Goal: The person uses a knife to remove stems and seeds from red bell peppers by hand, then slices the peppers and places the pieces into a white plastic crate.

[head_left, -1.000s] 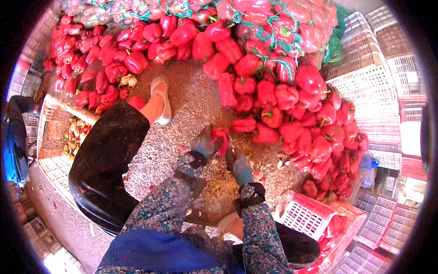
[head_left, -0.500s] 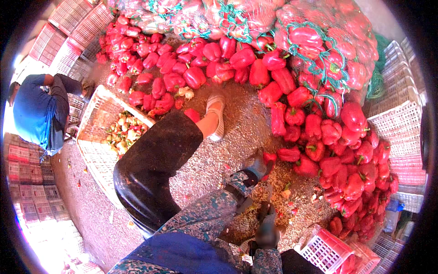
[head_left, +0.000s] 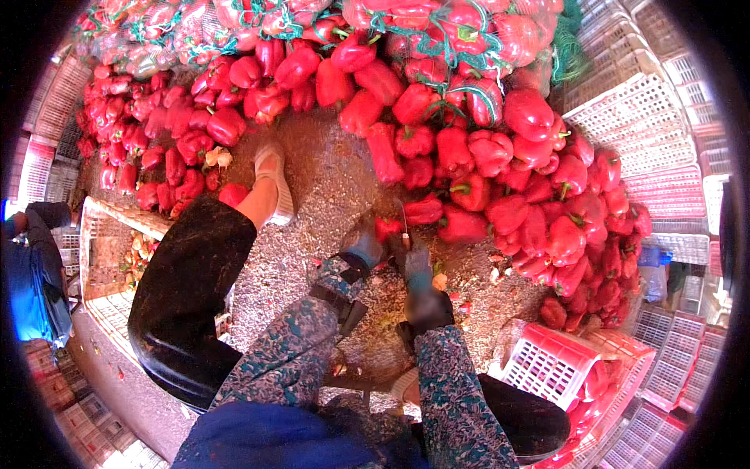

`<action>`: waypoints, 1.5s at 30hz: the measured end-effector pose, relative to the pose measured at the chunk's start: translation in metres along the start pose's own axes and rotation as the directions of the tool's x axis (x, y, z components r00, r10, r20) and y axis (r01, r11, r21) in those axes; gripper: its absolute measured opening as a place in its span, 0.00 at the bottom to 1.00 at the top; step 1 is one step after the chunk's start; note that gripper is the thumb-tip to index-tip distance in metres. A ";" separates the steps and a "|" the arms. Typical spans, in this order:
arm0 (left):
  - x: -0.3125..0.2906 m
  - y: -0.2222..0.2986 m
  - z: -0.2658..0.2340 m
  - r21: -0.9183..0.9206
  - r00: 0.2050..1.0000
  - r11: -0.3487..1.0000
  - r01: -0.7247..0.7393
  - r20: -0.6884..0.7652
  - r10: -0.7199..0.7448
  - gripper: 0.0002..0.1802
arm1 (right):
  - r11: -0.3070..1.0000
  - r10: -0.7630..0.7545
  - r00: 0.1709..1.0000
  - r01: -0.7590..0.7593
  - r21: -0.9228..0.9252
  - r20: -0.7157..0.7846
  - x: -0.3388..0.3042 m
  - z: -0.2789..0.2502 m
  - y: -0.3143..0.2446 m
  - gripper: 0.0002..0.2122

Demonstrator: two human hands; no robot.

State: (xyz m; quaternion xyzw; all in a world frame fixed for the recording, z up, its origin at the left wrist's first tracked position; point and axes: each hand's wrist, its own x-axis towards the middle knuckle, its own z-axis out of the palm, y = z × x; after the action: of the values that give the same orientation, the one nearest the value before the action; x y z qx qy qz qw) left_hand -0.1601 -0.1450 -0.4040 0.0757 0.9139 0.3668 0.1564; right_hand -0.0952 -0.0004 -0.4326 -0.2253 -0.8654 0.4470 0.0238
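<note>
My left hand [head_left: 364,242], in a dark work glove, is closed round a red bell pepper [head_left: 388,228] just above the littered floor. Close beside it, my gloved right hand [head_left: 418,273] grips a small knife [head_left: 405,219] whose thin blade points away from me, next to that pepper. The pepper is partly hidden by my left fingers. A large heap of red bell peppers [head_left: 492,152] curves round ahead of me and down the right side.
Net sacks of peppers [head_left: 461,35] stand behind the heap. A crate of pepper cores [head_left: 117,297] is at the left, near a person in blue [head_left: 35,273]. A red and white crate [head_left: 551,367] is at my right. Seeds and scraps cover the floor [head_left: 312,219].
My right hand has come forward from low near my body to beside the left hand, and the knife now shows by the pepper. The view has swung to the right.
</note>
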 end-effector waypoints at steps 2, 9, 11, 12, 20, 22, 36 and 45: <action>0.004 -0.027 0.012 -0.100 0.999 0.994 -0.038 -0.029 0.035 0.34 | 1.000 -0.011 0.998 0.012 -0.025 0.069 0.000 0.013 -0.003 0.22; 0.013 -0.023 0.043 -0.911 0.952 -0.279 0.305 0.293 0.085 0.23 | 0.996 -0.066 0.998 0.067 0.054 -0.022 0.007 0.030 0.071 0.19; 0.019 -0.046 0.056 -0.777 0.940 -0.540 0.324 0.330 0.088 0.20 | 0.990 0.004 0.997 -0.015 0.139 0.082 0.003 0.035 0.065 0.17; 0.020 -0.066 0.063 -0.742 0.944 -0.595 0.307 0.315 0.094 0.19 | 1.000 0.020 0.980 -0.016 -0.020 0.199 -0.002 0.030 0.045 0.19; 0.003 -0.004 -0.008 -0.605 0.997 0.794 0.060 0.067 -0.025 0.27 | 0.999 -0.001 0.999 0.003 0.046 -0.034 0.003 0.008 0.026 0.09; -0.006 -0.004 -0.034 -0.380 0.998 0.925 -0.006 -0.053 -0.015 0.32 | 0.998 -0.060 0.996 0.060 0.004 -0.065 0.008 0.019 0.014 0.09; -0.063 0.032 -0.052 -0.988 0.978 0.115 0.105 0.123 0.170 0.27 | 0.571 0.330 0.899 -0.432 0.698 0.287 -0.054 -0.111 -0.062 0.06; -0.114 0.126 -0.098 -0.976 0.896 -0.082 0.204 0.152 0.418 0.15 | 0.545 0.269 0.961 -0.206 0.813 0.063 -0.115 -0.191 -0.114 0.05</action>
State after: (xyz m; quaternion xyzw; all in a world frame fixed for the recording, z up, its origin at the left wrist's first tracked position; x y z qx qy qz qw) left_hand -0.0836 -0.1467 -0.2236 0.0887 0.2804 0.9007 0.3197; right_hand 0.0118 0.0407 -0.2103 -0.3195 -0.5242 0.7839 0.0933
